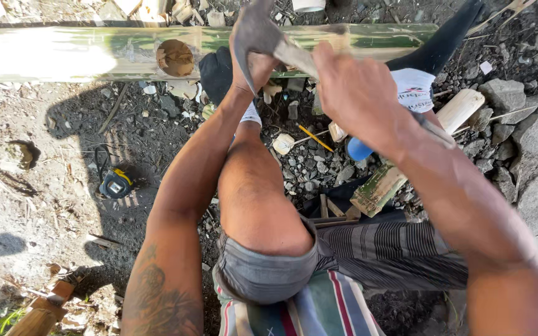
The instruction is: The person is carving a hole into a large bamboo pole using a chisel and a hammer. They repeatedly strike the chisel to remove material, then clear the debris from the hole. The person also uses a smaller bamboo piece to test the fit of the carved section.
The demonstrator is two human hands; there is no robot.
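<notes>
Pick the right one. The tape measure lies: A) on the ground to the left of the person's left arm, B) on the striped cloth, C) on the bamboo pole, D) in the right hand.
A: the tape measure lies on the dirt, left of the left arm and apart from the bamboo pole, while the right hand grips a blade's handle.

Single head-worn view, looking steeply down over the wearer's own arms and bent knee (263, 205) to rubble-strewn ground (51, 193). Faces forward toward a long green bamboo pole (94, 53) lying across the top edge of the frame. Close range: right hand (359, 93) and left hand (253, 59) large in the upper centre, forearms running off the bottom edge. No second view to overlap
</notes>
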